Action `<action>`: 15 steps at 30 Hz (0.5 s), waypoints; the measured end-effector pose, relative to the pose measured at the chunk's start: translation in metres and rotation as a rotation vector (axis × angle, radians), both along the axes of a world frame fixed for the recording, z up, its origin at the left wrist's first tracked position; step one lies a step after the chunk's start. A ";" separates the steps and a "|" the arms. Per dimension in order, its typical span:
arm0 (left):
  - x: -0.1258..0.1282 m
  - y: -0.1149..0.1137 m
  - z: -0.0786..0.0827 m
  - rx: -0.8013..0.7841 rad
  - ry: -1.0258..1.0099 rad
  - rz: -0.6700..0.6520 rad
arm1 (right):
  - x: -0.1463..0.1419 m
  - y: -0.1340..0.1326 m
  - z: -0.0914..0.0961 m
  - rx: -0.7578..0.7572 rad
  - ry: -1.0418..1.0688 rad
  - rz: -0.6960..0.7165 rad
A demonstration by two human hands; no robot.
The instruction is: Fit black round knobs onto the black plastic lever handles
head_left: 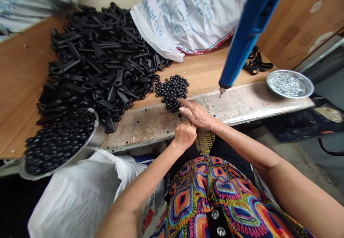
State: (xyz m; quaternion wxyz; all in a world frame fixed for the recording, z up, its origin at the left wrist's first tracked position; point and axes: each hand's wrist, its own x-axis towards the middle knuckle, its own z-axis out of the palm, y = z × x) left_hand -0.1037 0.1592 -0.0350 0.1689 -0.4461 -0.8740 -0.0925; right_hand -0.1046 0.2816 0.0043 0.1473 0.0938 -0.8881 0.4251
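My right hand (196,113) lies over the table edge with its fingers stretched toward a small heap of black beads (172,90); the fingertips touch the nearest beads. My left hand (185,134) sits just under the right one at the table's front edge, curled into a loose fist; what it holds, if anything, is hidden. A big pile of black plastic handles (96,59) covers the table to the left of the beads.
A metal bowl (92,143) full of black beads hangs over the front edge at left. A blue tool (247,27) with a pointed tip hangs above the worn metal strip (242,102). A metal dish of small silver parts (288,84) stands at right. White sacks lie behind.
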 end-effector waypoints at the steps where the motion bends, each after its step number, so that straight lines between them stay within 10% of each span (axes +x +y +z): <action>1: -0.002 -0.001 0.003 0.008 -0.014 0.015 | 0.004 0.001 0.000 0.031 0.021 -0.003; 10: 0.025 -0.002 0.033 0.199 -0.531 -0.182 | 0.110 0.056 0.005 -0.191 -0.203 0.223; 15: -0.003 -0.022 0.037 0.393 -0.391 -0.059 | 0.138 0.139 0.028 -0.202 -0.345 -0.179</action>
